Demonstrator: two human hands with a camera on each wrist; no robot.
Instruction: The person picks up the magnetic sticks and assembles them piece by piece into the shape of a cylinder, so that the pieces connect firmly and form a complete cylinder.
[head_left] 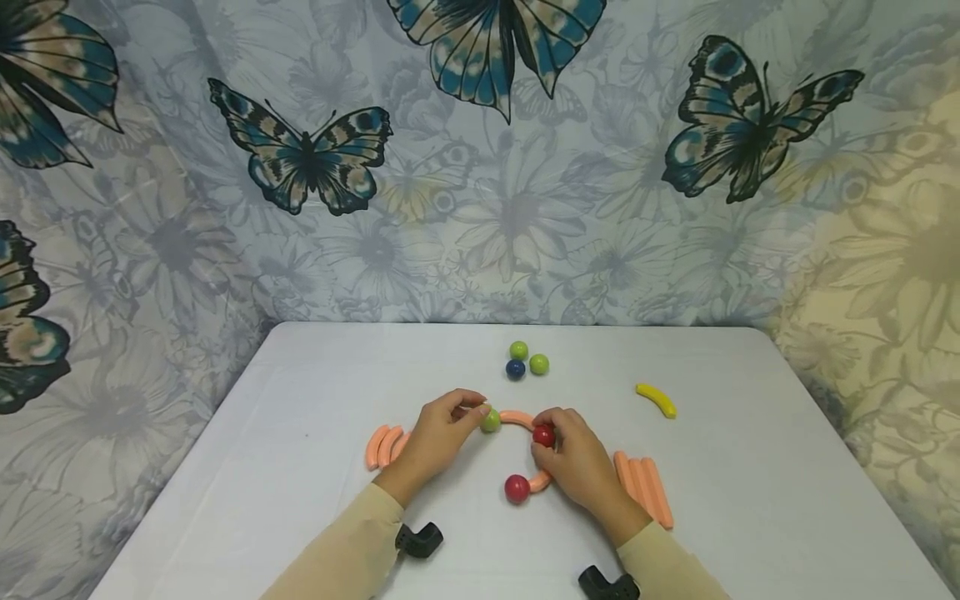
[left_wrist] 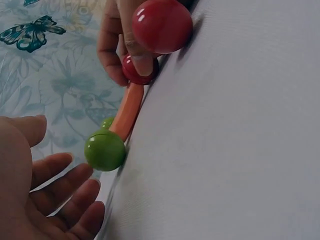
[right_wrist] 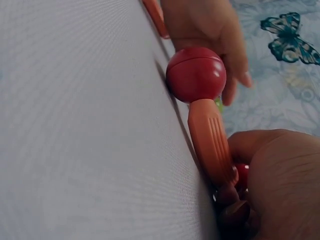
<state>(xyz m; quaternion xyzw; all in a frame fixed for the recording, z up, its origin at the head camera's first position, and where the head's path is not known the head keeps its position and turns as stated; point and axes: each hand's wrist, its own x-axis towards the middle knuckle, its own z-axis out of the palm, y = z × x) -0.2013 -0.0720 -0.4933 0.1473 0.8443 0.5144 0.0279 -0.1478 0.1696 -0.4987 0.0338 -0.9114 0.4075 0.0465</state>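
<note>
My right hand (head_left: 581,462) pinches a red ball (head_left: 543,436) between thumb and fingers. From that ball a curved orange stick (head_left: 516,417) runs left to a green ball (head_left: 491,420). A second curved orange piece (right_wrist: 210,140), ribbed along its side, joins the held ball to another red ball (head_left: 517,489) nearer me. Together they form an open arc on the white table. Beside the green ball, my left hand (head_left: 438,433) has its fingers loosely extended; the left wrist view shows fingertips close to the ball, not wrapped round it.
Behind the arc sit two green balls (head_left: 538,364) and a blue ball (head_left: 515,369). A yellow curved stick (head_left: 656,400) lies at the back right. Several straight orange sticks (head_left: 643,487) lie by my right forearm, and curved orange sticks (head_left: 384,447) by my left wrist.
</note>
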